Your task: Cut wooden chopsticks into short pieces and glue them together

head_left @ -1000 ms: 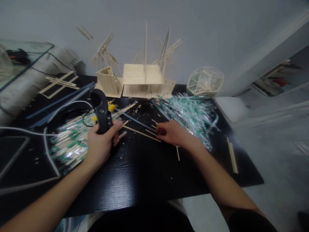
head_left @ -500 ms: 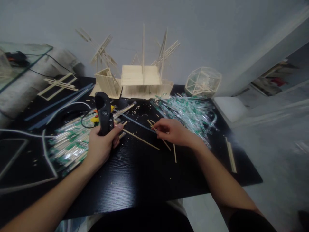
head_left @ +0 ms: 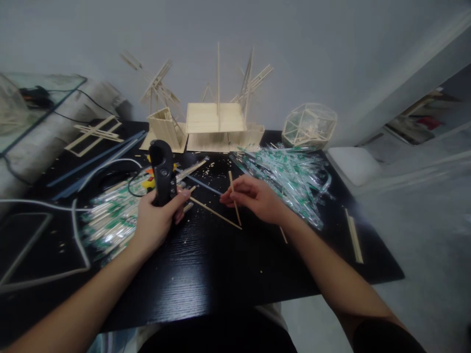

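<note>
My left hand point(head_left: 158, 215) is closed around a black handheld device point(head_left: 162, 171) with a curved top and small buttons; I cannot make out its exact kind. A long thin wooden stick point(head_left: 217, 214) runs from beside its fingertips across the black table point(head_left: 206, 274). Between the thumb and fingers of my right hand point(head_left: 253, 196), a short wooden stick point(head_left: 234, 198) is pinched, tilted near upright. Another stick point(head_left: 283, 235) pokes out under my right wrist. Yellow and orange parts point(head_left: 149, 181) show just behind the black device.
Wrapped chopsticks point(head_left: 114, 211) lie in a heap on the left, with a white cable point(head_left: 79, 240) around them. Crumpled clear wrappers point(head_left: 290, 176) pile up on the right. Along the wall stand wooden stick models point(head_left: 215, 117) and a faceted frame point(head_left: 309, 125). Two sticks point(head_left: 353, 238) rest near the right edge.
The sticks near my right hand have shifted: one now stands tilted in its fingers, where before several lay crossed beneath them. My left hand keeps the black device in about the same place.
</note>
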The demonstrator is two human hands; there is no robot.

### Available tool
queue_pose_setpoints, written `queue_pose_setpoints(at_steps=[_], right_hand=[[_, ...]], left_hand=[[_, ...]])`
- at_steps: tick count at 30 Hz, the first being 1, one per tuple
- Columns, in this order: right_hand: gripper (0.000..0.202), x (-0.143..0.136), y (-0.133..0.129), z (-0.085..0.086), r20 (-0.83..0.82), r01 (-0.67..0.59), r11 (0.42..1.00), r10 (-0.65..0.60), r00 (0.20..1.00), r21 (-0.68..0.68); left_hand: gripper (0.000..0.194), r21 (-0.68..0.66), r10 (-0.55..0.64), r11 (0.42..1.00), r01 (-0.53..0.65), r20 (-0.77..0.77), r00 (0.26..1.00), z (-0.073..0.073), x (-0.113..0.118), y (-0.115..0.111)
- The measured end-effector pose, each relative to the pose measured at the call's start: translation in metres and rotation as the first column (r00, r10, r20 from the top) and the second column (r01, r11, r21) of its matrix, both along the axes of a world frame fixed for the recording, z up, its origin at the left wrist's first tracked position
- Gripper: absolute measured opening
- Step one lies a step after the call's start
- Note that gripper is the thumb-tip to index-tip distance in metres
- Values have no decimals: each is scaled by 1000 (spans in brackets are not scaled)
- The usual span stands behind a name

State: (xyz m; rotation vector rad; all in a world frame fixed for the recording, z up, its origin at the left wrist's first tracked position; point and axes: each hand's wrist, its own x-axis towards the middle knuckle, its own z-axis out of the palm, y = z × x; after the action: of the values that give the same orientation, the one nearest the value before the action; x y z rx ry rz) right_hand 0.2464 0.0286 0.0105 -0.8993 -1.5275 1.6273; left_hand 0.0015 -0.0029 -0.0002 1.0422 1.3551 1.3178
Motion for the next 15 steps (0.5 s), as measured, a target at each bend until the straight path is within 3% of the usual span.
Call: queue_pose_setpoints(at_steps=[3,8,15], right_hand=[[19,-8,-7,-6,45,-7,1000,6,999,30],[18,-15,-14,-9,55,-28,994,22,998,108],[21,-19,-17,-1,79,-9,963,-13,997,268]], left_hand=[[24,25,-10,1000,16,-212,977,14,0,-2],[20,291,40,946,144,-544,838,37,7,0],[18,383,4,850,361,-691,723,53,23,9]])
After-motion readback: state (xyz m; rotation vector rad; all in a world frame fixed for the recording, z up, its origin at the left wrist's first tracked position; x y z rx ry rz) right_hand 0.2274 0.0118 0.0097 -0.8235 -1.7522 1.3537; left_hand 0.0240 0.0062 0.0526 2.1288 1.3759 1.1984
